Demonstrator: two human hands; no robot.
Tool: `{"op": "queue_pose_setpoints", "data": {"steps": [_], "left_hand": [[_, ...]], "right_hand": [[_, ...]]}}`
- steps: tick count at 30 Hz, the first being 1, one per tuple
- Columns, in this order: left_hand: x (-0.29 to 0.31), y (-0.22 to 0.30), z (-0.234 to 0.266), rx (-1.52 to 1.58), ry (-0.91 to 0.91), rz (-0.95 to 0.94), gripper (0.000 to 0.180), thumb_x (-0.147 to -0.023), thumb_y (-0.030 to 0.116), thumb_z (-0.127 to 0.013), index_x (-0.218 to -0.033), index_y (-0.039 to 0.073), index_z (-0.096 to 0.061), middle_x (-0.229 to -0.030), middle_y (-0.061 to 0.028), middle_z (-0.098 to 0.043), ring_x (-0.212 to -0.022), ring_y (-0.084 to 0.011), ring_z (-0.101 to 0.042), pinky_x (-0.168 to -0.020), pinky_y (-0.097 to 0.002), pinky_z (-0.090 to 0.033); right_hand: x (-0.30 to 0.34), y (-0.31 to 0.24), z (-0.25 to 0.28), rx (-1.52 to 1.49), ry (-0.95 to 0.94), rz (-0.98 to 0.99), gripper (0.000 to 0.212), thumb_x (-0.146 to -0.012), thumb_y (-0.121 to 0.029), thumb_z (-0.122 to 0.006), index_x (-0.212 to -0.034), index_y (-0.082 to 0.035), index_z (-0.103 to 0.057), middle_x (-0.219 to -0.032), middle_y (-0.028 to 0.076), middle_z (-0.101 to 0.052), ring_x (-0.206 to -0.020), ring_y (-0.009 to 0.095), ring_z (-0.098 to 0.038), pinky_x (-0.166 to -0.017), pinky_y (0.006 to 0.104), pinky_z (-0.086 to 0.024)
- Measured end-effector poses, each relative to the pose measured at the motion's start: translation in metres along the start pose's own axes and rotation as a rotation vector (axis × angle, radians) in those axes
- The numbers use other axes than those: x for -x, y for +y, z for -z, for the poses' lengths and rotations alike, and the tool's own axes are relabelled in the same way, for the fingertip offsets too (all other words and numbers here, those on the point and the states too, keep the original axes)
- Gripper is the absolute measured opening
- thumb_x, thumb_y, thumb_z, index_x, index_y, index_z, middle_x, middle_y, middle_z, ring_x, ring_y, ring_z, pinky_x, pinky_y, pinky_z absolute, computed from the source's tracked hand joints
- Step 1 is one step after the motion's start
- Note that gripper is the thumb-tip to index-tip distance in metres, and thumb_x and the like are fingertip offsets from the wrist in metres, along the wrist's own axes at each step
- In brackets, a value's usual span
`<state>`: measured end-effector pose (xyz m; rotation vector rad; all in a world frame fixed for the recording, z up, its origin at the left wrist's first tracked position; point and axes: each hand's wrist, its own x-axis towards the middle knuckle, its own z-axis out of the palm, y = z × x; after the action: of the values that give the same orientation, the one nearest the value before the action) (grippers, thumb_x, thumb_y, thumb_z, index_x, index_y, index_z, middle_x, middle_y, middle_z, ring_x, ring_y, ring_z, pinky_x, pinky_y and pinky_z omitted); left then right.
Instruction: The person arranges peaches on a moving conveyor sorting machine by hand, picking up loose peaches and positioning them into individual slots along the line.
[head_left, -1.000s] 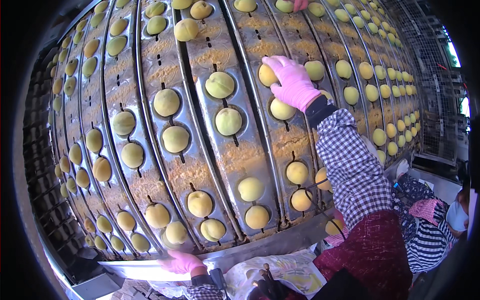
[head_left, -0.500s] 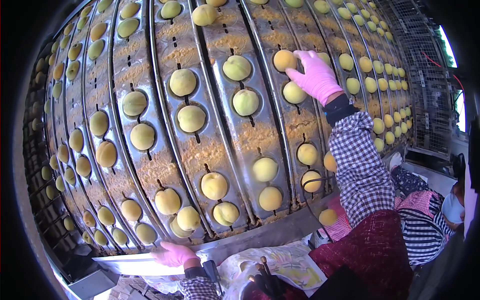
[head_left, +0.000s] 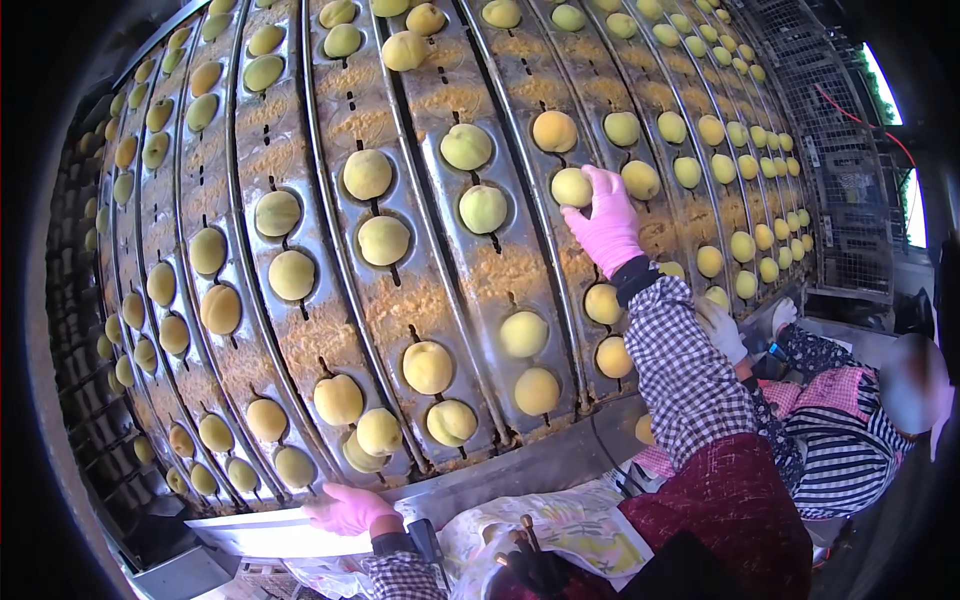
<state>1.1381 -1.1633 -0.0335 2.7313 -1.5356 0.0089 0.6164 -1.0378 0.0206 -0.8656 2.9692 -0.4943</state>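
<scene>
Rows of yellow-green peaches sit in cups along a wide metal conveyor. My right hand (head_left: 606, 225), in a pink glove, reaches over the tray with thumb and fingers bent around a yellow peach (head_left: 572, 187) in its cup. Just above that one, an orange-toned peach (head_left: 554, 131) lies in the neighbouring cup. My left hand (head_left: 350, 509), also pink-gloved, rests at the near edge on a pale metal ledge (head_left: 265, 533); its fingers lie extended and hold nothing. Close by, one peach (head_left: 379, 432) leans on top of another, partly hiding it.
Beige pulp coats the metal strips (head_left: 400, 298) between cups. To the right sits a person in a striped top (head_left: 845, 455), with a white-gloved hand (head_left: 722, 330) near the tray. A wire-mesh guard (head_left: 850, 200) stands at the far right. Brown-tipped tools (head_left: 528, 545) hang below me.
My right hand has moved down from the orange-toned peach to the yellow one below it. The orange-toned peach now lies uncovered. The co-worker's gloved hand has come into view beside my sleeve.
</scene>
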Motion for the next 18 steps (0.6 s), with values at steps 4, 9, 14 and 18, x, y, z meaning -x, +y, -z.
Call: {"op": "queue_pose_setpoints", "data": {"steps": [4, 9, 14, 18], "left_hand": [[-0.005, -0.008, 0.001, -0.078, -0.008, 0.02, 0.073, -0.097, 0.052, -0.046, -0.152, 0.006, -0.032, -0.149, -0.0275, -0.038, -0.138, -0.0425, -0.037, -0.108, -0.0553, -0.034], [-0.003, -0.005, -0.001, -0.123, -0.038, 0.002, 0.076, -0.098, 0.057, -0.041, -0.155, 0.009, -0.027, -0.153, -0.0269, -0.033, -0.138, -0.0412, -0.039, -0.11, -0.0515, -0.034], [-0.004, -0.008, 0.001, -0.111, -0.022, 0.014, 0.074, -0.097, 0.052, -0.045, -0.153, 0.007, -0.03, -0.151, -0.0273, -0.036, -0.139, -0.0422, -0.036, -0.109, -0.0534, -0.033], [0.001, -0.001, 0.006, -0.047, 0.0, -0.008, 0.073, -0.097, 0.05, -0.048, -0.152, 0.005, -0.031, -0.15, -0.0274, -0.036, -0.139, -0.0426, -0.036, -0.11, -0.0538, -0.033]], "right_hand": [[-0.022, -0.025, 0.025, 0.07, -0.233, -0.072, 0.062, -0.078, -0.028, -0.077, -0.132, -0.011, -0.052, -0.129, 0.016, -0.054, -0.119, 0.036, -0.055, -0.098, 0.0437, -0.048], [-0.048, -0.009, 0.032, 0.337, -0.364, 0.317, 0.058, -0.081, -0.027, -0.071, -0.134, -0.014, -0.052, -0.132, 0.017, -0.053, -0.119, 0.036, -0.055, -0.098, 0.0446, -0.048], [-0.042, -0.025, 0.017, 0.392, -0.434, 0.218, 0.054, -0.08, -0.024, -0.072, -0.13, -0.017, -0.055, -0.133, 0.014, -0.053, -0.121, 0.037, -0.051, -0.101, 0.0445, -0.047], [-0.037, -0.022, 0.012, 0.212, -0.217, 0.086, 0.057, -0.075, -0.027, -0.077, -0.127, -0.013, -0.057, -0.126, 0.015, -0.055, -0.118, 0.036, -0.053, -0.098, 0.0436, -0.047]]}}
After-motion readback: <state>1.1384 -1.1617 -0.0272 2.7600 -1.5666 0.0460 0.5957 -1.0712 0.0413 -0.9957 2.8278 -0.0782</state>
